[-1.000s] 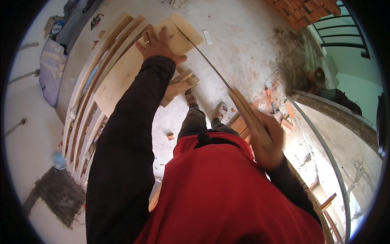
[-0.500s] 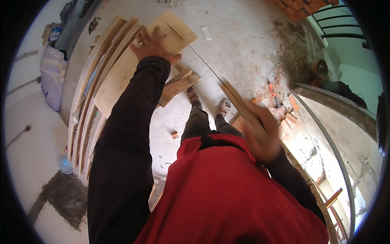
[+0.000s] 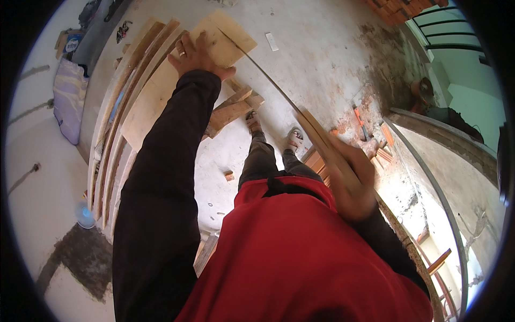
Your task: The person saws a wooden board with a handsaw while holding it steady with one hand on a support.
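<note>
A pale wooden board (image 3: 217, 49) lies across a wooden support, its far end sticking out over the floor. My left hand (image 3: 197, 58) presses down flat on the board, fingers spread. From the far end of the board a handsaw (image 3: 271, 79) runs diagonally toward me, its thin blade sitting in a cut line in the wood. My right hand (image 3: 351, 180), smeared by motion, is closed round the saw's long wooden grip at my right side. Under the board, short lumber pieces (image 3: 232, 114) form part of the support.
Several long planks (image 3: 115, 112) stand side by side at the left. An orange-handled hammer (image 3: 362, 124) lies on the floor to the right, near brick pieces (image 3: 385, 155). Stacked bricks (image 3: 394, 9) sit at the far right. A raised ledge (image 3: 445, 134) borders the right side.
My right hand has drawn the saw slightly back toward the lower right. My left hand stays on the board, and the view has shifted a little.
</note>
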